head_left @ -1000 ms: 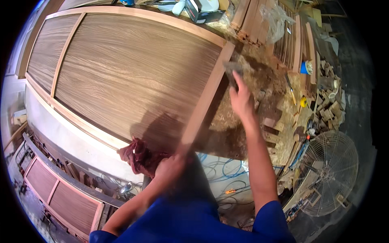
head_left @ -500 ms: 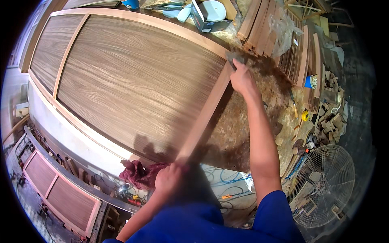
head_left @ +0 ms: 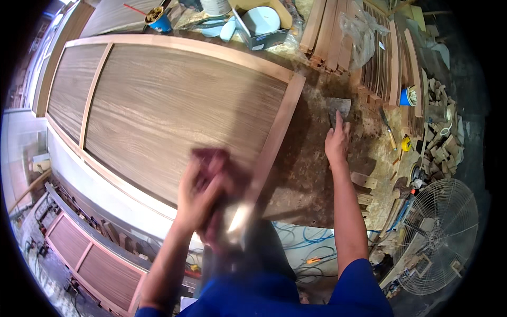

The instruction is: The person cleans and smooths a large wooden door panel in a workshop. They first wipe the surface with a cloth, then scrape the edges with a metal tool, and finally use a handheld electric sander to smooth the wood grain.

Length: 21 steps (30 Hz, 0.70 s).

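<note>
My left hand (head_left: 198, 193) is closed round a maroon cloth (head_left: 211, 158), both smeared by motion, above the near edge of a framed wood panel (head_left: 185, 105). A bright, shiny patch shows beside the cloth; I cannot make out what it is. My right hand (head_left: 338, 142) grips a putty knife (head_left: 340, 107), index finger stretched along it, over the stained worktable (head_left: 309, 142) just right of the panel. The knife's broad grey blade points away from me. The panel has brown wood grain inside a pale frame with one crossbar.
Stacked wood strips (head_left: 330, 37), a plastic bag (head_left: 364, 39) and an open box (head_left: 264, 37) lie at the back. A blue cup (head_left: 158, 21) stands behind the panel. To the right are a brush (head_left: 389, 129), a yellow tape measure (head_left: 406, 143) and a large fan (head_left: 438, 238).
My right hand has brought the putty knife off the frame's far right corner, toward me and rightward. My left hand has lifted from the frame's near corner with the cloth. The view has shifted.
</note>
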### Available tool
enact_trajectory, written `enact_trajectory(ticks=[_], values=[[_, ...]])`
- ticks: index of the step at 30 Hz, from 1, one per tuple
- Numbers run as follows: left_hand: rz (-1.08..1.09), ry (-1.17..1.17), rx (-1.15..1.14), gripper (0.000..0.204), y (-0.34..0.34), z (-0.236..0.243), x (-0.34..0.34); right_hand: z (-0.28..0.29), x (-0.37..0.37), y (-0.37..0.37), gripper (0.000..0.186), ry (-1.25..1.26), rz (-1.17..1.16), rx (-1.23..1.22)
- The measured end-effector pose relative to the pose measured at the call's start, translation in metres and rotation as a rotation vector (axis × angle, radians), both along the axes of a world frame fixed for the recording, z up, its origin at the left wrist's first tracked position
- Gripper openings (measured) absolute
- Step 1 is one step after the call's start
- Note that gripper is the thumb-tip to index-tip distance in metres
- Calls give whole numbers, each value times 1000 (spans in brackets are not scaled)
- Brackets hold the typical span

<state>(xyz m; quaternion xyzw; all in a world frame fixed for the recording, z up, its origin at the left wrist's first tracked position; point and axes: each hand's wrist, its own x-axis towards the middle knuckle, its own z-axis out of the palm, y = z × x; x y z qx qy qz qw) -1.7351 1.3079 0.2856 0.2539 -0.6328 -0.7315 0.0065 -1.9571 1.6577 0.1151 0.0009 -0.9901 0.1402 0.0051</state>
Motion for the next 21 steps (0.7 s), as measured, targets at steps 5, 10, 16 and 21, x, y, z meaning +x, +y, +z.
enact_trajectory(ticks=[5,10,16,21], values=[[-329,532,-946,33,10,-73,-231,-43,9,7,72,178,-4,27],[-647,674,-1353,39,35,-124,-319,-33,10,3,68,177,-33,-35],[-750,308,-1416,34,57,-127,-360,-29,8,6,68,133,-32,-72],[-824,476,-1202,42,41,-108,-366,-31,5,15,67,92,-37,-87]])
